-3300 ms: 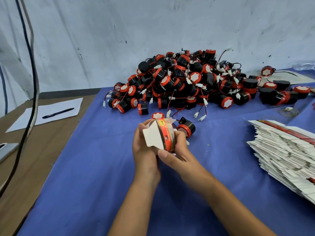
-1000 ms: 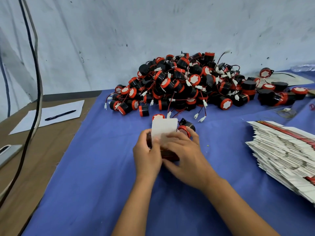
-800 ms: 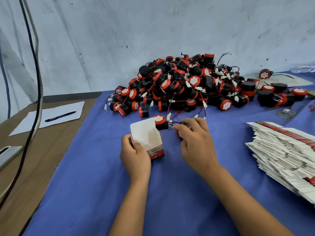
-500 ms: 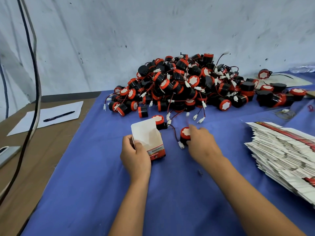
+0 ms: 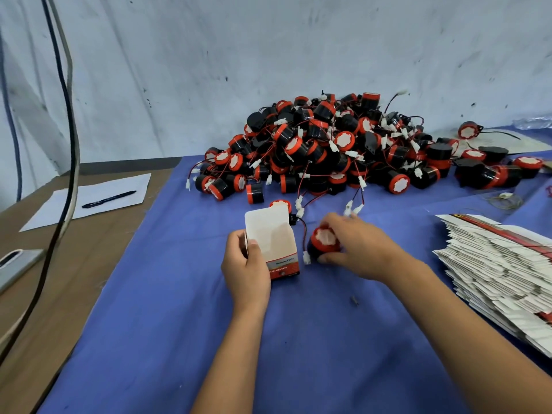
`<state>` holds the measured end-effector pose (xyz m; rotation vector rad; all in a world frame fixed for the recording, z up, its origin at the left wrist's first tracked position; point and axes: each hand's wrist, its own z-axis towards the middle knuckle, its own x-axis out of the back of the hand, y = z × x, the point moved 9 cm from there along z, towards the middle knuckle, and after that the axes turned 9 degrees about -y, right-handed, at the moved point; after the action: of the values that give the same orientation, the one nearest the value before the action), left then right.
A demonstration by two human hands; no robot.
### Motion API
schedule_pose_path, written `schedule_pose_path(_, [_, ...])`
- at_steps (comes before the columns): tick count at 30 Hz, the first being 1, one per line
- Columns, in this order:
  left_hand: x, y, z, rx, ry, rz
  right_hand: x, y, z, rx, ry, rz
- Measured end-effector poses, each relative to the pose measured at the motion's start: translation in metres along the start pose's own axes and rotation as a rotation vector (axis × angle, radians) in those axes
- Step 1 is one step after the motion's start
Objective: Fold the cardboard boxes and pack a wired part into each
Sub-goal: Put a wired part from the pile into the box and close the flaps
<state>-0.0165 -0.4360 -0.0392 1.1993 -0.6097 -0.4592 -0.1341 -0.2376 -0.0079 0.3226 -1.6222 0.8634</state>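
Head view, frame centre: left hand [image 5: 246,271] grips the box [image 5: 273,245], upright with its top flap open, on the blue cloth [image 5: 167,324]. Just right of it, right hand [image 5: 357,249] curls round one part [image 5: 324,242]. Risk: its trailing wire [image 5: 304,234] may snag the box rim or jam the flap.

Brown table [image 5: 59,300], right portion covered by blue cloth [image 5: 179,339]. On bare wood at left: white paper sheet [image 5: 119,192] with black pen [image 5: 109,199] on it, grey flat object [image 5: 16,265] at left edge. On cloth: heap of black-and-red wired parts [image 5: 322,150] at rear, stack of flat cardboard boxes [image 5: 501,273] at right, one folded box [image 5: 276,249] standing open near centre.
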Motion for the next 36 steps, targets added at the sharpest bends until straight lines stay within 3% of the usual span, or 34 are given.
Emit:
schedule_pose_path(4, [-0.008, 0.003, 0.0, -0.027, -0.052, -0.01, 0.047, -0.021, -0.03, 0.097, 0.452, 0.482])
schedule_pose_path(6, [-0.014, 0.008, -0.002, -0.071, -0.111, -0.034, 0.057, -0.059, -0.037, 0.234, 0.505, 0.615])
schedule_pose_path(9, [-0.028, 0.008, -0.004, -0.037, -0.227, -0.085, 0.044, -0.112, -0.027, 0.326, 0.366, 0.561])
schedule_pose_path(13, [-0.035, 0.004, -0.009, 0.103, -0.303, -0.394, 0.019, -0.109, -0.015, 0.133, 0.256, 0.226])
schedule_pose_path(17, [-0.033, 0.002, -0.007, 0.104, -0.291, -0.197, 0.01, -0.085, -0.013, -0.034, 0.221, 0.131])
schedule_pose_path(22, [-0.037, -0.008, -0.007, 0.167, -0.344, -0.319, 0.006, -0.078, -0.013, -0.145, 0.129, 0.093])
schedule_pose_path(26, [-0.038, -0.009, -0.008, 0.206, -0.352, -0.455, 0.011, -0.095, -0.021, -0.154, 0.146, -0.189])
schedule_pose_path(32, [-0.046, 0.001, -0.012, 0.072, -0.393, -0.2, -0.009, -0.106, -0.028, -0.168, 0.022, -0.351])
schedule_pose_path(36, [-0.044, 0.005, -0.012, 0.039, -0.372, -0.179, 0.009, -0.098, -0.038, -0.234, 0.074, -0.316])
